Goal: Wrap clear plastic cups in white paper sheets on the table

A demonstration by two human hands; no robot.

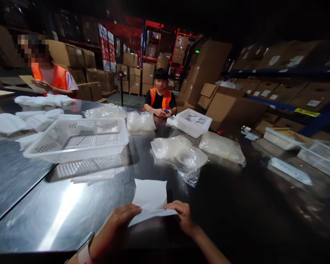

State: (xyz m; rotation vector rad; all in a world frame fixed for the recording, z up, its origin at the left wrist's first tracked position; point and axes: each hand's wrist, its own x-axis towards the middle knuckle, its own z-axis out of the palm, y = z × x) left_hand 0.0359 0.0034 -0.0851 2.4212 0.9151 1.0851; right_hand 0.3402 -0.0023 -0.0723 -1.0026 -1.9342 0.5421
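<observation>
A white sheet (150, 196) lies on the shiny metal table (236, 205) right in front of me. My left hand (120, 219) pinches its near left edge. My right hand (182, 215) holds the near right edge, where the sheet looks folded over. Just beyond the sheet sits a clear plastic bag (181, 154) stuffed with pale round items.
A white perforated basket (79, 138) stands at the left, a smaller one (191, 122) farther back. More clear bags (222, 146) and white stacks (41, 99) lie around. Two people in orange vests (161, 98) work across the table. Cardboard boxes and shelving fill the background.
</observation>
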